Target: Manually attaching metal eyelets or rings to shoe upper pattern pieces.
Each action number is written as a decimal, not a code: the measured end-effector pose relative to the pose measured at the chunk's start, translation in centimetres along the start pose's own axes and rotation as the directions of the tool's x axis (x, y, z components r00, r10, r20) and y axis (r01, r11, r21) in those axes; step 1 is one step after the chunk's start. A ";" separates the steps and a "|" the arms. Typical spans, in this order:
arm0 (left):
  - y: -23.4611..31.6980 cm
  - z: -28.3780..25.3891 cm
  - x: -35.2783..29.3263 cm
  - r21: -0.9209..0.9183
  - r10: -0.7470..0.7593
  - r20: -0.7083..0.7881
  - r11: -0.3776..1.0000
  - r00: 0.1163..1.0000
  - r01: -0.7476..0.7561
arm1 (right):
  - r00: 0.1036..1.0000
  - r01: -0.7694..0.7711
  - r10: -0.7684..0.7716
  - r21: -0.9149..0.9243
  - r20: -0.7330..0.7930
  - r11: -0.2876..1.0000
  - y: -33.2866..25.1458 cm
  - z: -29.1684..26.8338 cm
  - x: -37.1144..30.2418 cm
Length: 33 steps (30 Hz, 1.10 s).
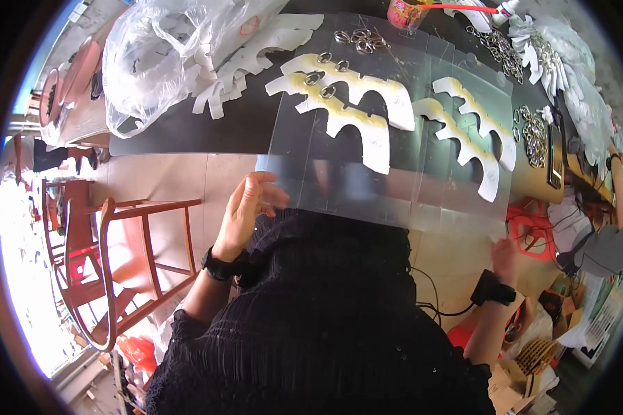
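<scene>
Centre: left hand [244, 207] and right hand [504, 254] flank a clear rectangular plastic sheet [339, 194], presumably to steady it; grips indiscernible.

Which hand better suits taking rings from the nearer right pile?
Probably the right hand: it's by the clear sheet's near right corner, closer to those rings. The left hand is at the left edge.

Left hand [241, 211]: fingers loosely curled, directed inward; firmness of grip indeterminate.
Left forearm [208, 297]: slanting forward and inward.
Right hand [505, 259]: directed forward, fingertips blurred; grip indeterminate.
Right forearm [488, 333]: slanting forward, well apart from the left.
</scene>
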State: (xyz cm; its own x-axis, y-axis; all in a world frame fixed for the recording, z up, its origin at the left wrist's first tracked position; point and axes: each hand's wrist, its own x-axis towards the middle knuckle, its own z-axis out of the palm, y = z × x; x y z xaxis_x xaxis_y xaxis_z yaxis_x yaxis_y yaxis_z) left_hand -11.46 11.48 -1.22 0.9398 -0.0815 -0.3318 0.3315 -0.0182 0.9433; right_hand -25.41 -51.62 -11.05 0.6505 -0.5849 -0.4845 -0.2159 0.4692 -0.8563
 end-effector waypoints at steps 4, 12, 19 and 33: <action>-1.9 -1.1 0.7 -0.108 -0.075 0.078 0.991 0.994 0.083 | 0.736 -0.267 0.301 -0.148 0.606 0.952 16.3 -3.3 1.7; -5.9 -3.1 1.1 0.164 -0.215 -0.048 0.961 0.975 0.220 | 0.746 0.327 0.410 -0.825 0.525 0.461 17.7 8.3 -0.9; -13.5 -5.8 3.1 0.864 0.056 0.445 0.236 0.894 -0.445 | 0.578 0.163 0.502 -0.693 0.644 0.702 18.7 8.1 8.6; -4.9 1.7 1.3 0.773 -0.438 -0.184 0.488 0.880 0.405 | 0.393 -0.538 0.514 -0.263 0.762 0.801 26.6 2.0 11.8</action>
State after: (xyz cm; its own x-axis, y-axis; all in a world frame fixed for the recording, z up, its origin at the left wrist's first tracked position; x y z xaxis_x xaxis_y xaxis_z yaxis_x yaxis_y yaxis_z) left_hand -12.02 9.78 -6.29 0.6972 0.1197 -0.7068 0.4778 -0.8126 0.3337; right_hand -21.97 -44.70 -39.19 0.6996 0.5157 -0.4946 -0.7145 0.5165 -0.4720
